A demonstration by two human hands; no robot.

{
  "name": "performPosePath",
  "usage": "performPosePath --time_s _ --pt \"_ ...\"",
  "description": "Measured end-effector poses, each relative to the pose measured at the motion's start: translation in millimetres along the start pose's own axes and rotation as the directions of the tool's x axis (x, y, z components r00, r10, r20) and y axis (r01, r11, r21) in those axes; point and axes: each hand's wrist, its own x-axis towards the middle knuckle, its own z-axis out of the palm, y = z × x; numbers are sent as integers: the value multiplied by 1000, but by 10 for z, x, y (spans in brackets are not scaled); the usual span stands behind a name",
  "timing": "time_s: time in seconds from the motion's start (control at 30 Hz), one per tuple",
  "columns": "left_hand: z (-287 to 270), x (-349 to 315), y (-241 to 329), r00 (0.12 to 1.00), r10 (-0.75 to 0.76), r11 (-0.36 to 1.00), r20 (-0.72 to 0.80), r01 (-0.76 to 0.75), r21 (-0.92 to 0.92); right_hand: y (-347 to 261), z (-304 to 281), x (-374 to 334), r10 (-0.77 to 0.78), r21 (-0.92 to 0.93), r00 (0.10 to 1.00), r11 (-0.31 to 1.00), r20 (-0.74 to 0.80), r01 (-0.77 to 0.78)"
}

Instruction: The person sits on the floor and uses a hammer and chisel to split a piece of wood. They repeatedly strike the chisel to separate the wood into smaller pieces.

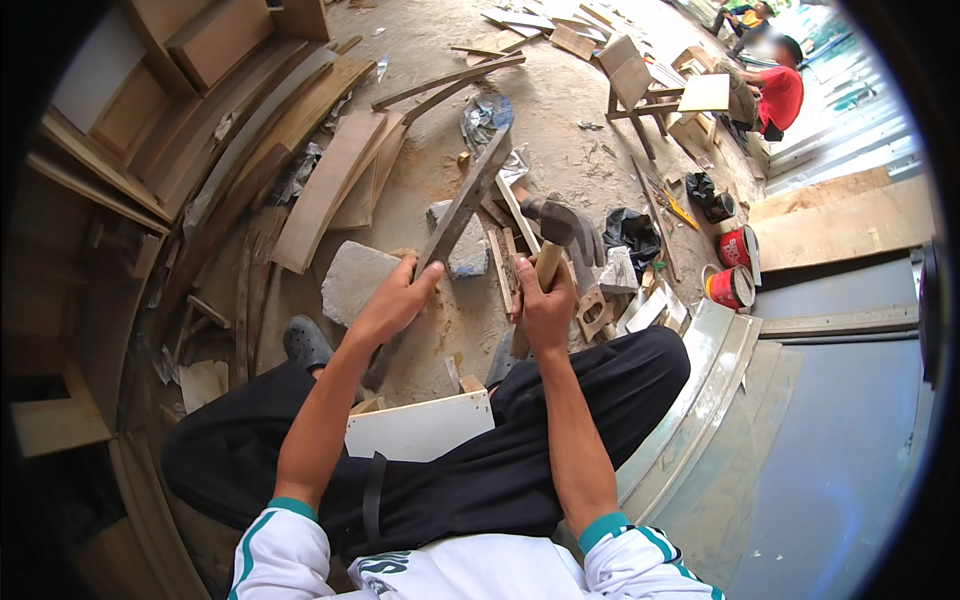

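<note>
one hammer [566, 226], handle [548, 264] partly hidden

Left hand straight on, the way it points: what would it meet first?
Past its wooden batten, the left hand would probably meet the grey concrete block; depth is unclear.

Metal hammerhead [573, 226], matt wooden handle [548, 265].

From here I see a long grey-brown wooden bar [463, 205] held slantwise, top end leaning right. Right of it, apart, a claw hammer [566, 226]: dark metal head, pale wooden handle gripped near the head, claw curving right.
</note>
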Motion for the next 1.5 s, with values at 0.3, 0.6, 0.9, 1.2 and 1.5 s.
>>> performPosePath --time_s 0.3,0.6,0.9,1.2,1.5 --pt "-516 263 -1435 990 -48 732 -132 124 669 779 -67 -11 443 -438 894 819 71 -371" --pt "-802 538 -2562 932 360 540 -38 -176 823 1183 193 -64 657 -684 710 641 255 -347" --pt "-863 699 -2627 885 460 468 -69 -175 866 1699 757 308 666 -588 728 657 162 -471" --pt "-1007 907 -2616 830 557 384 23 -282 879 1873 937 523 693 -504 691 681 206 -532" --pt "-620 728 -2707 836 534 504 -126 -195 842 1968 867 294 600 -643 786 664 151 -383"
